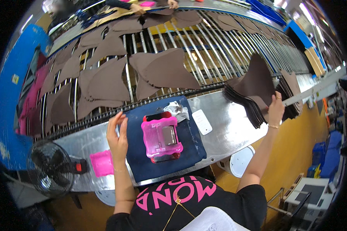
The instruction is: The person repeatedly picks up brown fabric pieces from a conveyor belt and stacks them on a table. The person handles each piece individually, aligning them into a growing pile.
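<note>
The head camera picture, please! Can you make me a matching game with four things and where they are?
Things:
1. Black round fan with a wire cage
2. Larger pink plastic tray with wavy edges
3. White flat rectangular object with rounded corners
4. Stack of dark brown curved sheets

Places:
A. On the dark blue flat mat
B. Nearest the person's bare right hand
C. At the left end of the shiny metal bench
D. Just beside the mat's right edge

Right pairs: 1-C, 2-A, 3-D, 4-B.
</note>
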`<act>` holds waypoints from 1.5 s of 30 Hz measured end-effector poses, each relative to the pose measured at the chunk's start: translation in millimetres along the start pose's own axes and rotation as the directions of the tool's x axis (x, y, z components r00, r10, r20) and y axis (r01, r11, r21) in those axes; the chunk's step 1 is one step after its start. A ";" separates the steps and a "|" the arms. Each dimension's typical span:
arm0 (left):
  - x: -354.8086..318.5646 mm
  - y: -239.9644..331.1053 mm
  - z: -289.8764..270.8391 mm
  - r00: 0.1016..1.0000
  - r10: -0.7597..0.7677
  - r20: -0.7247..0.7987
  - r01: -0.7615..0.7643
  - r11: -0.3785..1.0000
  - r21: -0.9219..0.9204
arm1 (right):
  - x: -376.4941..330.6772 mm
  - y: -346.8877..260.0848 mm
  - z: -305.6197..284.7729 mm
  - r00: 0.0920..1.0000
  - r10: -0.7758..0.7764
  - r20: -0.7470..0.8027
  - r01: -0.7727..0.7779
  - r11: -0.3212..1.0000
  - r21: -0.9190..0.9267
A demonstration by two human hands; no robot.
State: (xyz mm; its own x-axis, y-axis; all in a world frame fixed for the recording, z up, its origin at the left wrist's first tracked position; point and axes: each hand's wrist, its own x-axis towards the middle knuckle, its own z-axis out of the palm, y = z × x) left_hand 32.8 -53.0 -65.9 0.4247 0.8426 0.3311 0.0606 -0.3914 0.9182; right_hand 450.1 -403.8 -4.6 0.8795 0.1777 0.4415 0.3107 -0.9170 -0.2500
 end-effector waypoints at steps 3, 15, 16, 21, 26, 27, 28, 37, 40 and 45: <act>19.2 22.1 13.0 0.981 0.178 0.079 -0.183 0.982 0.056 | -20.8 -62.7 -44.0 0.997 0.043 0.071 -0.077 0.792 0.606; 36.4 42.0 -60.0 0.992 -0.110 0.063 0.122 0.967 -0.225 | -136.3 -218.8 -2.5 0.723 -0.686 0.084 0.092 0.216 0.972; 29.8 54.1 -75.1 0.991 -0.131 -0.014 0.127 0.979 -0.157 | -147.6 -230.2 2.6 0.712 -0.697 0.092 0.026 0.157 0.987; 11.0 68.2 -130.6 0.997 0.008 -0.078 0.002 0.991 0.131 | -178.2 -246.0 2.7 0.599 -0.798 0.064 0.211 0.235 0.949; -0.1 64.9 -127.4 0.998 -0.016 -0.066 0.026 0.989 0.142 | -183.5 -237.3 8.7 0.525 -0.842 -0.125 0.445 0.146 0.884; -3.3 57.1 -126.3 0.995 -0.084 -0.046 0.090 0.987 0.136 | -181.1 -231.1 5.5 0.530 -0.837 -0.136 0.471 0.157 0.868; -6.4 52.7 -121.2 0.996 -0.089 0.013 0.087 0.991 0.103 | -180.5 -226.4 2.9 0.531 -0.834 -0.150 0.497 0.164 0.852; 3.3 59.8 -21.0 0.827 0.188 0.531 -0.381 0.880 0.282 | -175.9 -93.8 16.4 0.640 -0.730 0.239 0.264 0.501 0.824; 5.3 71.8 14.0 0.722 0.266 0.639 -0.483 0.854 0.191 | -161.1 -47.8 5.7 0.732 -0.525 0.434 -0.149 0.498 0.854; 9.4 79.8 71.6 0.505 0.334 0.796 -0.696 0.702 0.147 | -107.7 1.9 -15.8 0.873 -0.337 0.354 -0.267 0.277 0.923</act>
State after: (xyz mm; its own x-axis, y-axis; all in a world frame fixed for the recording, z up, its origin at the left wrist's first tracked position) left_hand 106.3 -102.7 -5.0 0.9535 0.0006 0.3013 -0.1203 -0.9162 0.3824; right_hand 350.2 -430.3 -39.0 0.7904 0.5900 0.1649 0.1838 0.0284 -0.9826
